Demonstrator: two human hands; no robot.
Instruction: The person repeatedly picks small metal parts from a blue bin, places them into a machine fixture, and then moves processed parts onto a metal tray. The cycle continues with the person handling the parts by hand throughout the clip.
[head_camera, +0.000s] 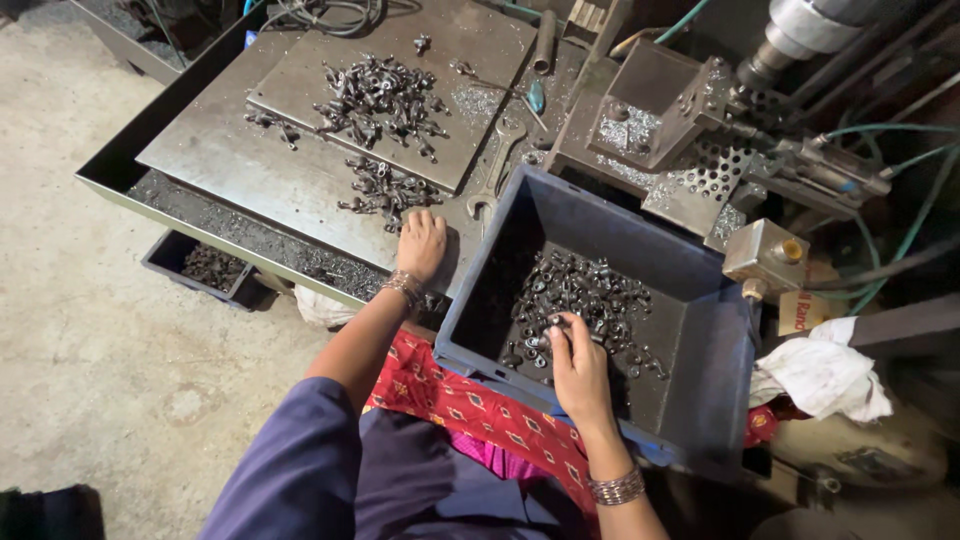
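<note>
My left hand rests palm down on the grey steel plate, its fingers touching a small heap of dark metal parts. A larger heap of the same parts lies on a second plate further back. My right hand reaches into the blue plastic crate on my lap, and its fingertips pinch small metal parts from the pile on the crate's bottom. Both wrists wear metal bangles.
A spanner lies between the plates and the crate. A drilling fixture with a perforated block and hoses stands at the back right. A small dark bin of parts sits on the concrete floor, left. A white rag lies right.
</note>
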